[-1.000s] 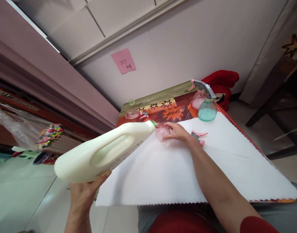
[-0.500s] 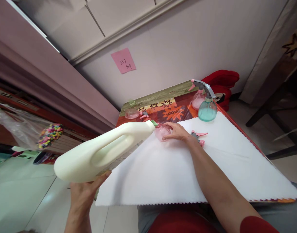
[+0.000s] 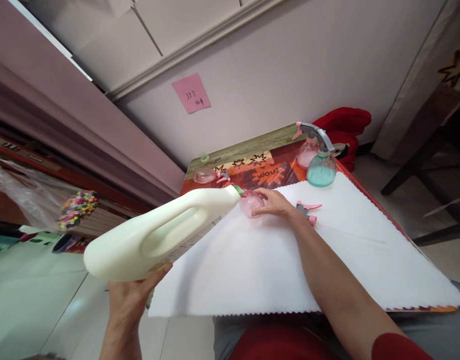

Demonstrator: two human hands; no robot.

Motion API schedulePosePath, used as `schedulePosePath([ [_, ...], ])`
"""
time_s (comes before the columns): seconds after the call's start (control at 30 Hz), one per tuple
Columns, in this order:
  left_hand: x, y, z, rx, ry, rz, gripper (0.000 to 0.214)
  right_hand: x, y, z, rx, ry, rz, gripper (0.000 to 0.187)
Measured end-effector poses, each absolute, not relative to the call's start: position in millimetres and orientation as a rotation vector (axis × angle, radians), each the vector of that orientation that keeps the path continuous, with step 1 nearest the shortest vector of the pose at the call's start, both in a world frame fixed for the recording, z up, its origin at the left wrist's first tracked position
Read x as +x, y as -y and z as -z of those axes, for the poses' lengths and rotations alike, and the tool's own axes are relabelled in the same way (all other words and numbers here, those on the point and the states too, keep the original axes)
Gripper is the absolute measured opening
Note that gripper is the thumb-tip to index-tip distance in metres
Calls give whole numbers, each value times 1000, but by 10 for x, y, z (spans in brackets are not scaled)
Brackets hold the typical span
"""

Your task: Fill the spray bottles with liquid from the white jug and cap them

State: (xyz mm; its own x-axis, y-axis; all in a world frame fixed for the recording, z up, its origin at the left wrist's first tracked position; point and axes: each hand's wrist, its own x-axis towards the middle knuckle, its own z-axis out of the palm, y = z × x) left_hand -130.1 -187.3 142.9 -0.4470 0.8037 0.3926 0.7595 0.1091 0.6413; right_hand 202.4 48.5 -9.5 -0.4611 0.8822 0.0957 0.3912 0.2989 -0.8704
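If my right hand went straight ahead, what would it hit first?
Your right hand holds the pink bottle; just beyond, probably the pale jug's green spout comes first, though depth is unclear.

A single head-worn camera looks forward and down, the left hand (image 3: 134, 295) nearer it than the right hand (image 3: 275, 204). Across the table (image 3: 248, 143), it faces a pale wall (image 3: 275, 70).

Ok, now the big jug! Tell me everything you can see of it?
The jug is pale, creamy green and looks like smooth plastic. It has a built-in handle, printing along its lower side and a green spout. It is tipped over, held up by the left hand from below, nearer its base. The spout is at the top of the pink bottle; I can't tell whether they touch.
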Motion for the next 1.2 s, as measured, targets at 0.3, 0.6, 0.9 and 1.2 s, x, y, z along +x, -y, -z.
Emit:
schedulePosePath([
  [0.3,-1323,1870,-1445,1468,-2298,-1285,67,2027,-485,99,-1124,1983,-1089,75],
  [0.6,-1300,1850,-1477,1462,-2309,-1305,68,2030,-470,75,-1112,1981,-1094,70],
  [0.9,-1246,1850,-1497,1480,-2308,-1333,65,2035,-457,53,-1100,1977,-1104,68],
  [1.2,-1291,1854,-1486,1514,-2289,-1300,67,2029,-466,63,-1111,1979,-1094,67],
])
